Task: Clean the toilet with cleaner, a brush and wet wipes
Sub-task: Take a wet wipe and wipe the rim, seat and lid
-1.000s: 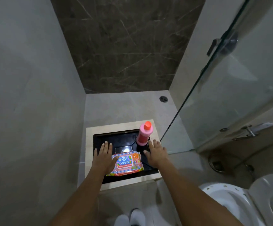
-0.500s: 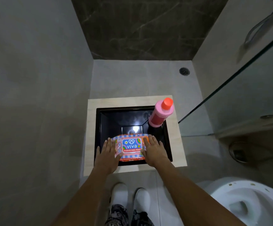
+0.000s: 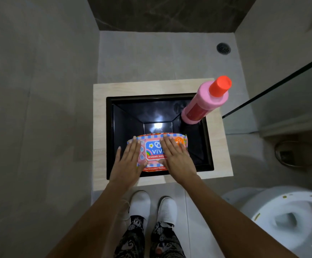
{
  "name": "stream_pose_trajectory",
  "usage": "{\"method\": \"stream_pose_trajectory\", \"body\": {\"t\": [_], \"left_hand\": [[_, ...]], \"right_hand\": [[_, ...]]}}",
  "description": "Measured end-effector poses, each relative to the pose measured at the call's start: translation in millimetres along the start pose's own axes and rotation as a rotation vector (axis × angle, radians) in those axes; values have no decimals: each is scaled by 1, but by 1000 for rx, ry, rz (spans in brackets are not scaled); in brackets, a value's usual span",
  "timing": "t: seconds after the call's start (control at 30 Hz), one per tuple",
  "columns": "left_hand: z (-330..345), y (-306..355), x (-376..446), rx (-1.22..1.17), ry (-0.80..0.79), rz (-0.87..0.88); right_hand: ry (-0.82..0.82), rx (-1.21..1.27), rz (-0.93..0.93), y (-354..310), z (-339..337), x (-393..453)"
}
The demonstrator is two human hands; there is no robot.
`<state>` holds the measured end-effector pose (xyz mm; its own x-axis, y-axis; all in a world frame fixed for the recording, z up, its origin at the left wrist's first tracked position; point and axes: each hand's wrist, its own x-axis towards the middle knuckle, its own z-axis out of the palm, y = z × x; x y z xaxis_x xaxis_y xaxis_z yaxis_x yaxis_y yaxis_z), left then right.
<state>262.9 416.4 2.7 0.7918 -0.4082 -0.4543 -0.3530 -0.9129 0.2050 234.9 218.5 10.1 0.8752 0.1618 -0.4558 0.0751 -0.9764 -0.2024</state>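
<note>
left hand (image 3: 128, 165): flat, fingers straight and together, palm down on left part of the wipes pack; thumb on its near left edge, not clenched, no grasp visible
right hand (image 3: 176, 158): flat too, fingers straight, lying on right half of the pack; thumb tucked at the pack's near edge, no closed grip visible
wipes: pink, blue and orange soft plastic pack of wet wipes (image 3: 154, 149), label up, lying flat under both hands at near side of the basin, its far edge over the basin floor
basin: black square glossy sink basin (image 3: 129, 116), sunk in a pale beige stone counter (image 3: 151, 86); light glare on basin bottom
cleaner: pink plastic bottle with an orange-red cap (image 3: 204, 103), upright, base in far right corner of the basin, well apart from the hands
toilet: white ceramic toilet bowl (image 3: 289, 216), open, at lower right, beside the counter; small yellowish specks on the rim
brush: not seen
person: white slip-on shoes (image 3: 140, 203) and dark patterned trousers (image 3: 131, 239), standing just in front of the counter
floor: grey tiles; round dark floor drain (image 3: 223, 48) at far right
glass: clear glass shower panel (image 3: 282, 90), dark edge, right of the counter
wall: grey tiled wall (image 3: 36, 90) on the left, dark marble at far end
</note>
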Motion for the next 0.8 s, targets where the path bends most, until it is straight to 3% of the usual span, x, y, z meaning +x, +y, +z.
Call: {"method": "stream_pose_trajectory", "body": {"t": [0.43,0.8], "left_hand": [[16,-7,7,51,12,51],[19,-7,12,107,-13,49]], "right_hand": [[143,-69,-54,4,7,4],[54,-60,-81,6,4,9]]}}
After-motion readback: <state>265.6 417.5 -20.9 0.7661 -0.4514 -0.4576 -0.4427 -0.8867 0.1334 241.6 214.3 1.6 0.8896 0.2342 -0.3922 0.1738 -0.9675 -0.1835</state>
